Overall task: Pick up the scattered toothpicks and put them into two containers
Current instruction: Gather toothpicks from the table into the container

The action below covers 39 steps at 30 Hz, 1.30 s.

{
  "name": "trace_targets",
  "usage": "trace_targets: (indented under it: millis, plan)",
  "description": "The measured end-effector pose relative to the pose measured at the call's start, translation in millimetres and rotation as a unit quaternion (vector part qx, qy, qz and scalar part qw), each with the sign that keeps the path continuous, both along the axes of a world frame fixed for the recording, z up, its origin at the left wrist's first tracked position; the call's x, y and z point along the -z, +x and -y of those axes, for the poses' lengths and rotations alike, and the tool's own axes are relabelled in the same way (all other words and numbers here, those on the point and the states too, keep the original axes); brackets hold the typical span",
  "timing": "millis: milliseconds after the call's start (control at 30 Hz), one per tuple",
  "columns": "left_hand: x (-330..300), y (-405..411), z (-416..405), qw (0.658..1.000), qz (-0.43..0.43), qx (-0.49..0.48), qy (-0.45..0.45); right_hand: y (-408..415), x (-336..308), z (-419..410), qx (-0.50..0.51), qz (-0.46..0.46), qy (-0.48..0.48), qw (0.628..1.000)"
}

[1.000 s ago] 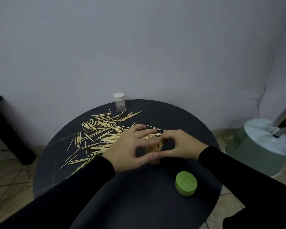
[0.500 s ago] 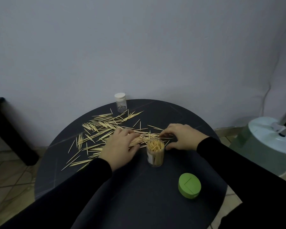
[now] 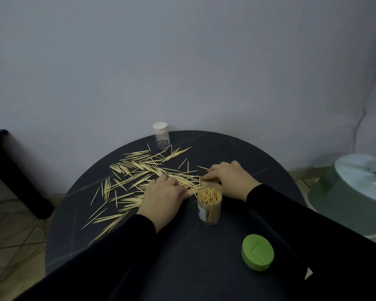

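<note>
One big round black table [image 3: 204, 268] fills the middle of the view, standing by a plain grey wall [image 3: 182, 61]. To the right, on the floor, sits a pale green round machine with a white top [image 3: 352, 196]. Two arms in black sleeves [image 3: 109, 257] reach over the table. The left hand [image 3: 163, 197] lies palm down on the heap of thin pale wooden toothpicks [image 3: 139, 170], its fingers bent a little over them; whether it holds any cannot be seen. The right hand [image 3: 228, 177] rests just behind the jar, and its fingertips pinch at a few toothpicks lying on the table. Many toothpicks are spread over the left and middle of the table. A flat round green lid [image 3: 257, 253] lies near the front edge. A clear round plastic jar [image 3: 209, 205], open at the top, stands between the hands and is packed with upright toothpicks. A small clear bottle with a white cap [image 3: 161, 135] stands at the far edge, closed, just beyond the toothpicks.
</note>
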<state>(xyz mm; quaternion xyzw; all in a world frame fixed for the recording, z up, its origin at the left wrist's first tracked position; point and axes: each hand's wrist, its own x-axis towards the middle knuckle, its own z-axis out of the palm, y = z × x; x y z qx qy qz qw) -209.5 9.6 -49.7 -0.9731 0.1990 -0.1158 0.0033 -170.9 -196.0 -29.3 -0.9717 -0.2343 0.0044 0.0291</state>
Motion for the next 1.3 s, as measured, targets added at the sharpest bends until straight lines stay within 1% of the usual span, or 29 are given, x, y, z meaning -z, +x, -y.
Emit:
trace_targets:
  millis: [167,433,500,567,633,700,800,900,967,1067,1133,1200,1233,1267,1300]
  plan:
    - [-1.7,-0.1,0.9,1.000,0.011,-0.011,-0.003,-0.2,-5.3,-7.6,-0.015,0.034,-0.019,0.999]
    - [0.4,2.2,-2.4,0.998,0.018,-0.035,-0.050,-1.7,-6.3,-9.3,-0.004,0.032,-0.007,0.999]
    - [-1.0,2.9,-2.5,0.996,0.021,-0.045,-0.069,-3.3,-6.9,-8.1,0.007,0.032,0.012,0.999]
    - [-3.0,2.9,-2.2,0.994,0.029,-0.054,-0.090,-4.7,-6.3,-5.4,0.027,0.021,0.059,0.998]
    - [-5.7,2.4,-1.6,0.991,0.031,-0.060,-0.120,-7.1,-6.1,-3.0,0.057,-0.010,0.135,0.989]
    - [-10.1,2.2,-0.9,0.985,0.018,-0.067,-0.160,-9.4,-8.1,-0.9,0.082,-0.052,0.226,0.969]
    - [-18.7,1.4,-0.7,0.970,-0.019,-0.082,-0.230,-15.1,-15.9,1.5,0.087,-0.098,0.347,0.929]
    - [-26.3,-2.5,1.2,0.947,-0.048,-0.092,-0.303,-19.7,-20.0,5.2,0.100,-0.138,0.444,0.880]
    - [-31.2,-7.1,3.6,0.923,-0.063,-0.086,-0.369,-22.5,-21.4,6.3,0.108,-0.160,0.494,0.848]
    - [-39.9,-14.7,8.2,0.877,-0.083,-0.055,-0.470,-28.4,-26.2,7.5,0.098,-0.178,0.549,0.811]
    - [-46.1,-19.6,12.5,0.837,-0.099,-0.028,-0.538,-32.8,-31.1,9.1,0.087,-0.186,0.582,0.786]
    - [-49.4,-24.6,18.0,0.794,-0.122,-0.008,-0.595,-36.4,-34.3,10.9,0.075,-0.192,0.601,0.772]
    - [-49.7,-27.3,21.3,0.779,-0.137,0.000,-0.612,-38.2,-34.9,11.9,0.069,-0.195,0.603,0.770]
    - [-49.1,-29.9,24.0,0.769,-0.154,0.007,-0.621,-40.2,-35.2,12.9,0.061,-0.199,0.601,0.772]
    - [-47.7,-32.2,26.3,0.766,-0.168,0.014,-0.621,-42.4,-35.3,13.2,0.053,-0.204,0.594,0.776]
